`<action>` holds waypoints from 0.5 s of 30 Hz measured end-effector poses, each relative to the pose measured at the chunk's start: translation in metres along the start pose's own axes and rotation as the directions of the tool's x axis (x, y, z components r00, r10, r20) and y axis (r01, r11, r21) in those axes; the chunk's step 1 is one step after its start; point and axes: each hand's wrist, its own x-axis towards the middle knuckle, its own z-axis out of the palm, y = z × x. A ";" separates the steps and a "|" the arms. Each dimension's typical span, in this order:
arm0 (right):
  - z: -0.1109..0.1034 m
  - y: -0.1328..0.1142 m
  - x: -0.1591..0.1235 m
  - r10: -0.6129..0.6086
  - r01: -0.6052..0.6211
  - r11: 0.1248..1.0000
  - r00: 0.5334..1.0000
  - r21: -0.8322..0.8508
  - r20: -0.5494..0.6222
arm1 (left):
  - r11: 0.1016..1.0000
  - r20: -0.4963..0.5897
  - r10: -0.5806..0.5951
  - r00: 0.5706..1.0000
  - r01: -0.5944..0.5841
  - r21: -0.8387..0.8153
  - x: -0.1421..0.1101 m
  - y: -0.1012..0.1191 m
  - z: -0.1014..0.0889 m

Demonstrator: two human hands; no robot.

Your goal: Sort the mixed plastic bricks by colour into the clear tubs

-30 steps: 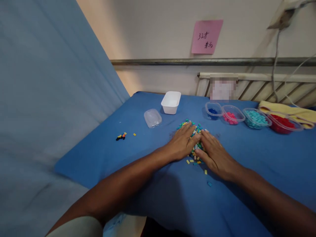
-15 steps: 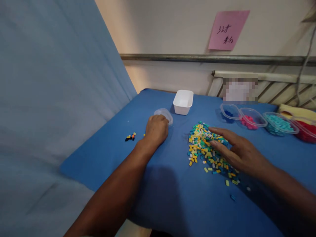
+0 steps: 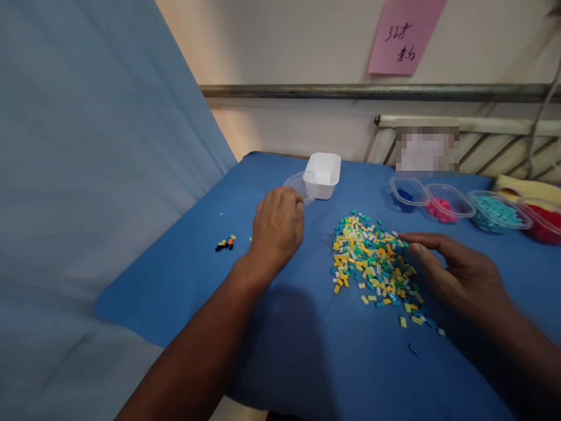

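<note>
A clear plastic tub [image 3: 298,182] is gripped at its near side by my left hand [image 3: 279,225], whose curled fingertips are mostly hidden. From this viewpoint the tub overlaps the front left of a white plastic box [image 3: 322,190]. A spread pile of small toy building bricks [image 3: 366,257] in yellow, green, teal, white and orange lies on the blue surface [image 3: 280,362]. At the pile's right edge is my right hand [image 3: 460,278], open, with thumb and forefinger apart and the fingertips beside the bricks. No brick shows between them.
Clear tubs of sorted bricks line the back right: dark blue [image 3: 404,199], pink [image 3: 442,207], turquoise [image 3: 499,211] and red [image 3: 546,221]. A few black, yellow and orange bricks [image 3: 225,243] lie at left. Beyond them hangs a blue curtain [image 3: 109,146]. A yellow cloth [image 3: 526,188] lies behind the tubs.
My left hand has moved the clear tub up and away, toward the white box. My right hand has drawn back rightward from over the pile to its edge. The view has tilted slightly.
</note>
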 end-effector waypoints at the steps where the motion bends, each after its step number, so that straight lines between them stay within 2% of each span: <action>1: 0.002 -0.005 0.000 0.047 -0.049 0.996 0.999 0.071 0.022 | 0.990 -0.024 0.109 0.994 -0.110 -0.086 -0.003 0.011 0.002; 2: 0.004 -0.010 -0.001 0.099 -0.106 0.981 0.994 0.164 0.046 | 0.962 -0.049 0.220 0.974 -0.225 -0.157 -0.007 0.024 0.005; 4: 0.010 -0.019 -0.002 0.187 -0.215 0.895 0.976 0.392 0.108 | 0.889 -0.068 0.397 0.915 -0.401 -0.220 -0.016 0.051 0.011; 7: 0.017 -0.026 -0.001 0.245 -0.313 0.738 0.950 0.598 0.194 | 0.802 -0.100 0.540 0.836 -0.546 -0.241 -0.028 0.085 0.018; 9: 0.014 -0.026 0.003 0.271 -0.342 0.715 0.940 0.610 0.208 | 0.754 -0.104 0.582 0.806 -0.584 -0.300 -0.032 0.094 0.020; 11: 0.001 -0.021 0.009 0.301 -0.351 0.731 0.936 0.586 0.184 | 0.739 -0.076 0.579 0.812 -0.562 -0.371 -0.032 0.091 0.023; 15: -0.039 0.006 0.020 0.382 -0.374 0.797 0.920 0.474 0.083 | 0.802 0.089 0.498 0.863 -0.419 -0.426 -0.028 0.069 0.036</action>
